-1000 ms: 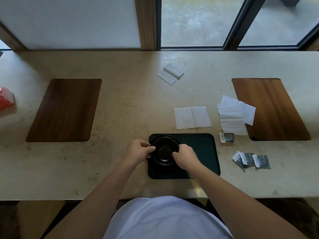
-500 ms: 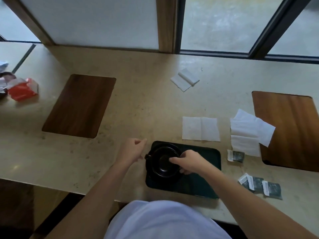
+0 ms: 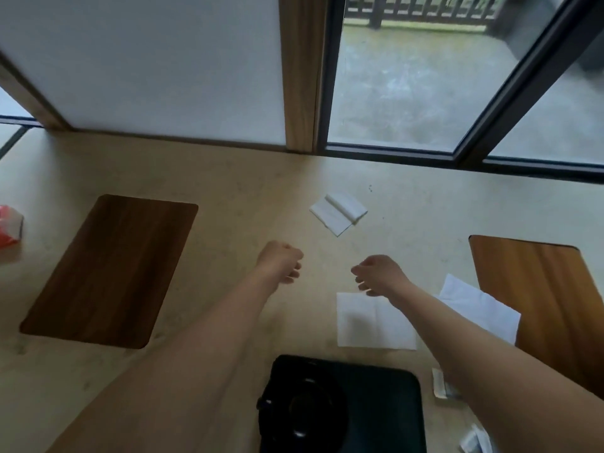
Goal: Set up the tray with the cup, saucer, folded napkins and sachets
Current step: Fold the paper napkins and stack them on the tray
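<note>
Dark tray (image 3: 385, 407) at 6 o'clock on the beige counter (image 3: 248, 178), near edge. Black cup (image 3: 302, 416) sits on its saucer (image 3: 271, 433) in the tray's left half; right half bare. Motion blur, cup handle unclear.

Flat napkin (image 3: 362, 325) just beyond the tray toward 12 o'clock, opened out with a centre crease. Folded napkin (image 3: 338, 212) farther out at 12 o'clock, well apart from the tray. Loose napkins (image 3: 474, 302) at 3 o'clock, overlapping the edge of the right wooden mat (image 3: 542, 299). Sachets (image 3: 439, 385) at 4 o'clock beside the tray, partly hidden by the right forearm.

Both arms stretched forward over the counter, clear of the tray. Left hand (image 3: 279, 261): curled into a loose fist, holding nothing visible. Right hand (image 3: 380, 273): fingers bent downward, empty, above the flat napkin's far edge; contact cannot be told.

Left wooden mat (image 3: 108, 273) at 9 o'clock; red packet (image 3: 9, 228) at the far left edge.
</note>
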